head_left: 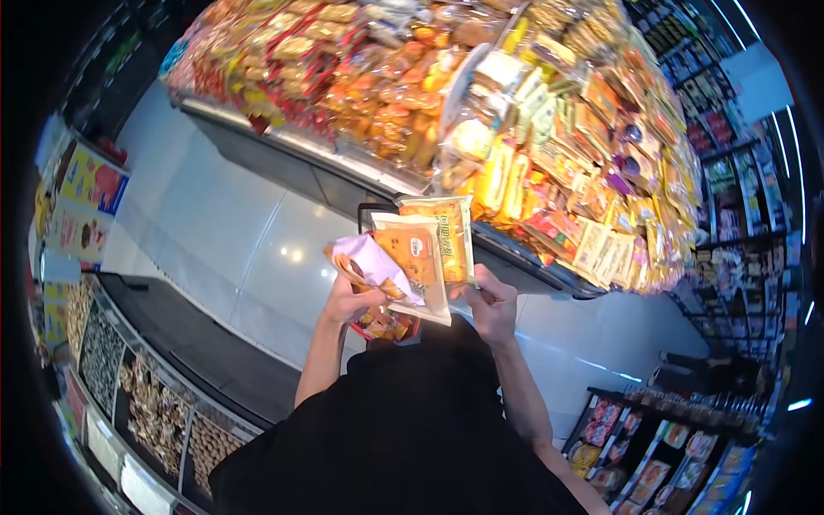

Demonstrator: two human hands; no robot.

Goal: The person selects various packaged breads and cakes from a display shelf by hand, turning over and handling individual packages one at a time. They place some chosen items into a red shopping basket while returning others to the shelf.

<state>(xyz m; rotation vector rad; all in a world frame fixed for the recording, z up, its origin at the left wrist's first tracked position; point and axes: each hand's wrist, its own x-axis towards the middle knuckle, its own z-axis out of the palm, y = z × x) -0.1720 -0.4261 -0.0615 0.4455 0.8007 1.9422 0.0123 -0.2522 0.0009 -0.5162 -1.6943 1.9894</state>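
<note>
In front of my body, my left hand (pixel 350 300) is closed on a lilac-and-brown snack packet (pixel 373 264), with the thumb across its lower edge. An orange snack packet with a cream border (pixel 415 254) stands beside it and overlaps it. Behind that one shows a yellow snack packet (pixel 458 236) with dark printed characters, its lower right corner pinched in my right hand (pixel 489 305). Which hand bears the orange packet I cannot tell. Below the packets, a red shopping basket (pixel 415 329) with wrapped snacks in it is partly hidden; its dark handle (pixel 374 206) sticks up behind them.
A large display stand (pixel 343 163) heaped with bagged snacks fills the far side. Bins of dry goods (pixel 154 412) line the left, and a shelf of packaged food (pixel 652 455) stands at lower right. Pale tiled floor (pixel 249 232) lies between them.
</note>
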